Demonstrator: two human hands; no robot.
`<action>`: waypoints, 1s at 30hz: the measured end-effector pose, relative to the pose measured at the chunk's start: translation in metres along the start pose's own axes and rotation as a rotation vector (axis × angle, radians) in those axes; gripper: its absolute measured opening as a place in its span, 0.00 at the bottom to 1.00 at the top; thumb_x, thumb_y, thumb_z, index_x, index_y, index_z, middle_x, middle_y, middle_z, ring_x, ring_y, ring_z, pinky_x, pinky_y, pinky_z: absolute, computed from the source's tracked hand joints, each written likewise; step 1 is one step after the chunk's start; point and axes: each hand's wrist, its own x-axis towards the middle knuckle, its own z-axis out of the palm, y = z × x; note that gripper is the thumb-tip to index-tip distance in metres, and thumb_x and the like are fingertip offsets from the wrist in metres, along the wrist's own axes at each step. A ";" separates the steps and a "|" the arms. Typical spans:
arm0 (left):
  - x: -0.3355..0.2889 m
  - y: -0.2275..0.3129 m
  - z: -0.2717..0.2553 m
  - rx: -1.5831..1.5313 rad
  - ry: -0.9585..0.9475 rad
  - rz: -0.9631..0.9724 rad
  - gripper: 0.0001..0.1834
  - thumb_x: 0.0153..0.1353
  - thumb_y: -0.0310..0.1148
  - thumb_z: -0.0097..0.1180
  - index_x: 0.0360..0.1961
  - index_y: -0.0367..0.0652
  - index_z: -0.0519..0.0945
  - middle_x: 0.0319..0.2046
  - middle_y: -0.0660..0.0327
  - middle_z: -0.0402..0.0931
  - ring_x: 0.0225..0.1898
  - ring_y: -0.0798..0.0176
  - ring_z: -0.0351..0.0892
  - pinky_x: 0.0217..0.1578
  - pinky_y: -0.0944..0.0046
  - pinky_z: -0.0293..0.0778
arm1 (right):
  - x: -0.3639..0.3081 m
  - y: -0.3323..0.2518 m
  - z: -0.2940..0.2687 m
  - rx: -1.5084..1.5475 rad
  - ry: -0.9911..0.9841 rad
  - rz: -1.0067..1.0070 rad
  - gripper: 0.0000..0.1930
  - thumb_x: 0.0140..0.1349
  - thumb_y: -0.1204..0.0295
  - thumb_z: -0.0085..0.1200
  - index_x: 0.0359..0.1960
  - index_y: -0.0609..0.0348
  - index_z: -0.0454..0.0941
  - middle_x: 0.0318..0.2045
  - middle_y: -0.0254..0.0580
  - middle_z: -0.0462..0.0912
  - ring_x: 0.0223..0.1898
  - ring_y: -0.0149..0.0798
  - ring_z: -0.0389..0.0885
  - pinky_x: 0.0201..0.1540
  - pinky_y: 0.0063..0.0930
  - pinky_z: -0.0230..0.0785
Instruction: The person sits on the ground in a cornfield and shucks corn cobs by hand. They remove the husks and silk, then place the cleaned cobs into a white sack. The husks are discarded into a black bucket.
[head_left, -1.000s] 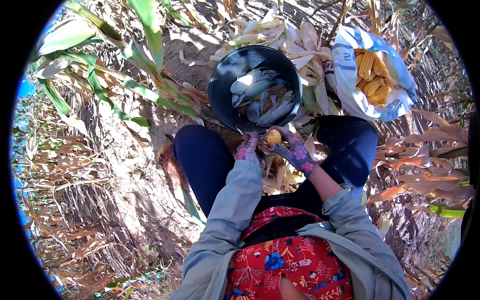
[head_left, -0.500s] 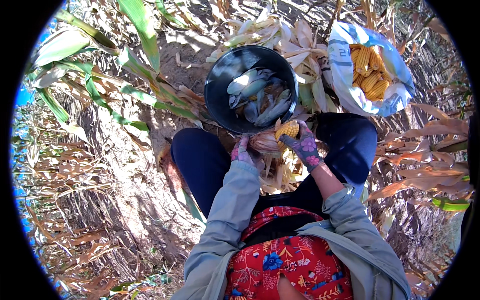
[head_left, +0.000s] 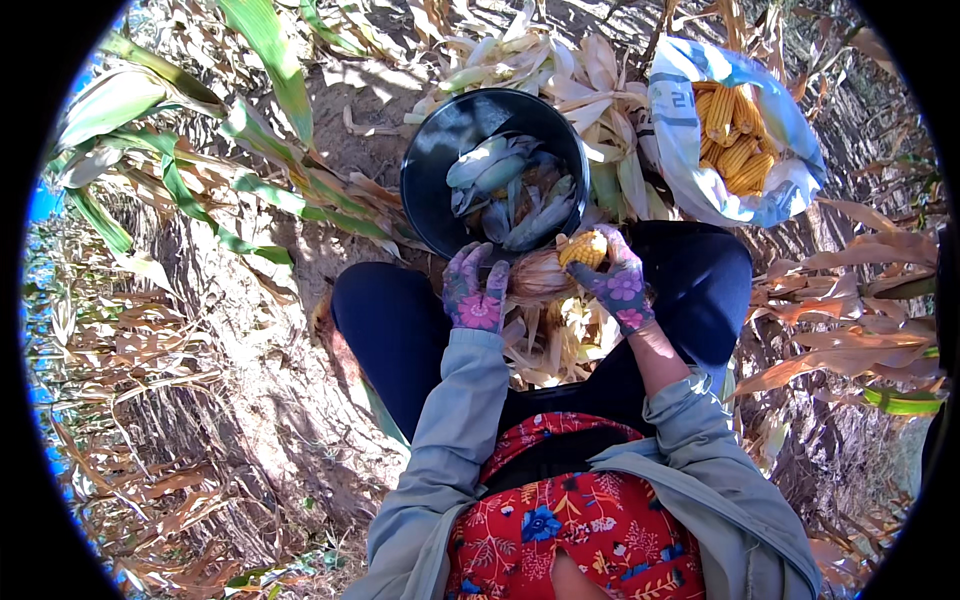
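Note:
Between my knees, my right hand [head_left: 618,283], in a flowered grey glove, grips an ear of corn [head_left: 583,250] by its bare yellow end. Brown husk [head_left: 541,275] still wraps the other end, which points left. My left hand [head_left: 475,290], gloved alike, is just left of that husk with its fingers apart and nothing visible in them. Right beyond both hands stands a black bucket [head_left: 415,190], holding several ears in pale green husks [head_left: 493,172].
A white and blue sack [head_left: 680,150] of husked yellow corn cobs [head_left: 738,140] stands at the far right. Stripped husks [head_left: 600,95] lie behind the bucket, and more loose husks [head_left: 565,335] between my legs. Corn stalks with green leaves [head_left: 270,60] lean in at the left.
My left hand has come off the husk end of the ear, moving slightly left and spreading its fingers. My right hand keeps hold of the ear.

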 end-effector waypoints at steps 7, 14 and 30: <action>-0.008 -0.001 0.002 -0.038 -0.511 -0.283 0.18 0.51 0.32 0.58 0.45 0.40 0.74 0.39 0.57 0.76 0.40 0.64 0.75 0.44 0.66 0.69 | 0.002 -0.007 -0.003 -0.072 -0.002 0.044 0.23 0.45 0.70 0.62 0.43 0.61 0.69 0.34 0.39 0.77 0.35 0.30 0.75 0.41 0.23 0.69; -0.015 -0.012 0.007 -0.223 -0.491 -0.259 0.14 0.53 0.29 0.56 0.42 0.38 0.74 0.37 0.57 0.76 0.38 0.65 0.76 0.42 0.67 0.71 | 0.006 -0.007 -0.008 0.001 0.015 0.123 0.23 0.46 0.71 0.62 0.44 0.62 0.69 0.35 0.37 0.77 0.37 0.28 0.74 0.43 0.22 0.67; -0.011 -0.005 0.008 -0.322 -0.320 -0.339 0.14 0.54 0.31 0.55 0.41 0.38 0.71 0.30 0.61 0.75 0.29 0.69 0.73 0.33 0.70 0.71 | 0.002 0.011 -0.001 -0.120 -0.019 -0.040 0.25 0.42 0.67 0.63 0.43 0.62 0.70 0.31 0.47 0.78 0.34 0.42 0.79 0.38 0.30 0.71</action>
